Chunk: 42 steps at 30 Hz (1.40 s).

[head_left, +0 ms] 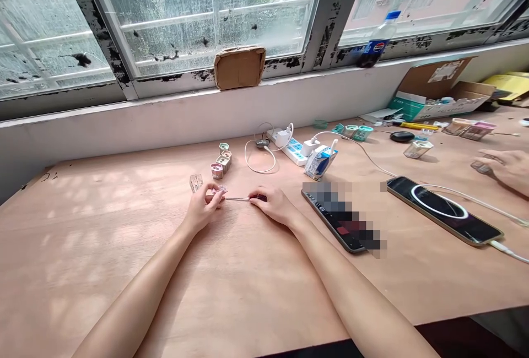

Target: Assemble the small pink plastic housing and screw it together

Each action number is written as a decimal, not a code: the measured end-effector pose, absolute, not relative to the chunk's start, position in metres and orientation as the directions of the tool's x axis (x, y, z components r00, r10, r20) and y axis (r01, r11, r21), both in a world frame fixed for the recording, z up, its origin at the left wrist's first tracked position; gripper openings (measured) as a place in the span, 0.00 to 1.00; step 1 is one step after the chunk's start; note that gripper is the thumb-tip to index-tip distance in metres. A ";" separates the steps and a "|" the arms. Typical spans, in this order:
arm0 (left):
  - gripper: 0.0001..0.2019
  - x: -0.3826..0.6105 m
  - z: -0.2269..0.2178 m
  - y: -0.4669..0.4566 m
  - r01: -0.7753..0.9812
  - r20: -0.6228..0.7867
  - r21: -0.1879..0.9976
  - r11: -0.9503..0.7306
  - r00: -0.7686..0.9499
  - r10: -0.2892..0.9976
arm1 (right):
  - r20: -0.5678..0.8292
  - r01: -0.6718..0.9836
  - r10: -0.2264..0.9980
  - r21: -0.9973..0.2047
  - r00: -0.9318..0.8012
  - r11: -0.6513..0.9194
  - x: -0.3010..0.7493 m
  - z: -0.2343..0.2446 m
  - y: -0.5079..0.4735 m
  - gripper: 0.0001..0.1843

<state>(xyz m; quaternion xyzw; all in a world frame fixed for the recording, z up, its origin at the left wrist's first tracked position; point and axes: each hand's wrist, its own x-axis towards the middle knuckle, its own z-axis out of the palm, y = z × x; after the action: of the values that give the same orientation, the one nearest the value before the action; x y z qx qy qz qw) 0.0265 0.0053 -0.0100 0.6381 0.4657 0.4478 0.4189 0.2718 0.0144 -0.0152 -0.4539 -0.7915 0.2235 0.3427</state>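
Observation:
My left hand [202, 207] pinches a small pink object [221, 189] between its fingertips. My right hand [273, 205] holds a thin metal rod [237, 199] with a dark handle [259, 198], its tip reaching the pink object. A small clear plastic cube [196, 183] stands just beyond my left hand, not touched. Behind it stands a cluster of small cube-shaped containers [223, 161] with pink and green parts, a little apart from both hands.
A plywood table [124, 248] holds a white power strip [289, 148], white cables, a small drink carton [319, 162] and several phones [444, 209]. A co-worker's hand [506, 169] enters at right. Cardboard boxes and clutter lie at back right, below a window sill.

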 end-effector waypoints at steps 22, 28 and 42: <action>0.16 0.027 -0.010 0.007 0.300 0.223 0.915 -0.269 0.178 0.958 | 0.325 0.598 0.873 -0.637 -0.363 0.486 0.270 -0.014 0.014 0.06; 0.16 0.028 -0.009 0.006 0.293 0.219 0.919 -0.266 0.185 0.958 | 0.324 0.585 0.873 -0.651 -0.363 0.485 0.270 -0.014 0.013 0.08; 0.16 0.028 -0.007 0.005 0.290 0.206 0.922 -0.256 0.192 0.960 | 0.344 0.578 0.864 -0.643 -0.368 0.502 0.269 -0.016 0.013 0.07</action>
<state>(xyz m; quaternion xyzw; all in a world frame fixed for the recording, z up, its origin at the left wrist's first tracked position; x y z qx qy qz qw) 0.0285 0.0046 -0.0067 0.6661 0.4690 0.4291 0.3900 0.2693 0.0135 -0.0158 -0.4512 -0.7991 0.2129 0.3355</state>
